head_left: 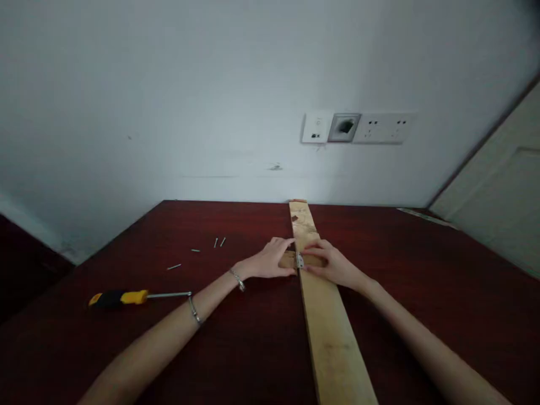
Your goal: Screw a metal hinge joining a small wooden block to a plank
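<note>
A long pale wooden plank [333, 343] runs across the dark red table from its near edge to the wall. A small metal hinge [300, 260] lies at the plank's left side, between two short brown wood pieces. My left hand [269, 260] grips the left wood piece [287, 260] between thumb and fingers, beside the plank. Over the plank, my right hand [335, 265] pinches the right wood piece [313, 260], its fingertips close to the hinge. Whether the hinge is fastened to either piece I cannot tell.
A yellow and black screwdriver [135, 297] lies on the table [253, 349] at the left, its tip near my left forearm. Several loose screws [174, 266] are scattered beyond it. Behind stands a white wall [211, 112] with sockets [379, 128]; a pale door [506, 169] is at the right.
</note>
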